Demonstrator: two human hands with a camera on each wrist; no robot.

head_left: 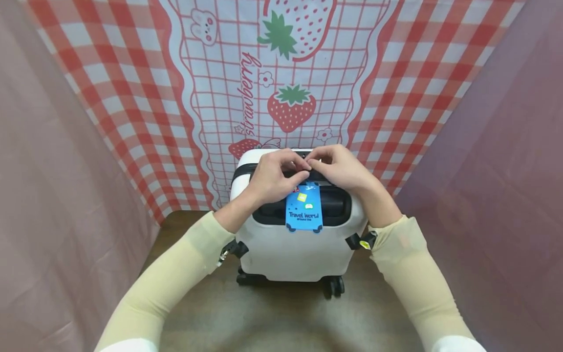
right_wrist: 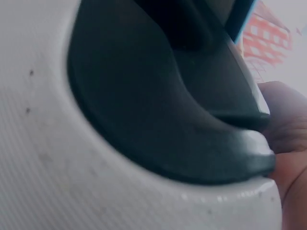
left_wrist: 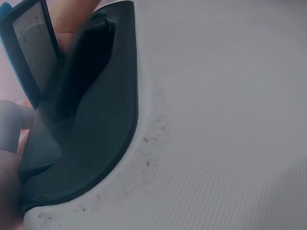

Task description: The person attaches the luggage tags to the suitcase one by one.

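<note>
A white suitcase (head_left: 299, 259) stands upright on its wheels, with a black handle recess (head_left: 336, 208) in its near upper side. Over that recess hangs a blue luggage tag (head_left: 303, 208) printed with "Travel World". My left hand (head_left: 274, 178) and right hand (head_left: 345, 168) meet above the tag at the top of the suitcase, thumbs and index fingers curled together. They pinch the tag's strap, which the fingertips mostly hide. In the left wrist view the back of the luggage tag (left_wrist: 36, 45) shows a pale card. The right wrist view shows the black recess (right_wrist: 124, 96) close up.
The suitcase stands on a brown wooden surface (head_left: 281, 318). Behind it hangs a red-and-white checked strawberry cloth (head_left: 308, 112). Pinkish curtains (head_left: 66, 195) close in both sides. Black wheels (head_left: 334, 286) show under the suitcase.
</note>
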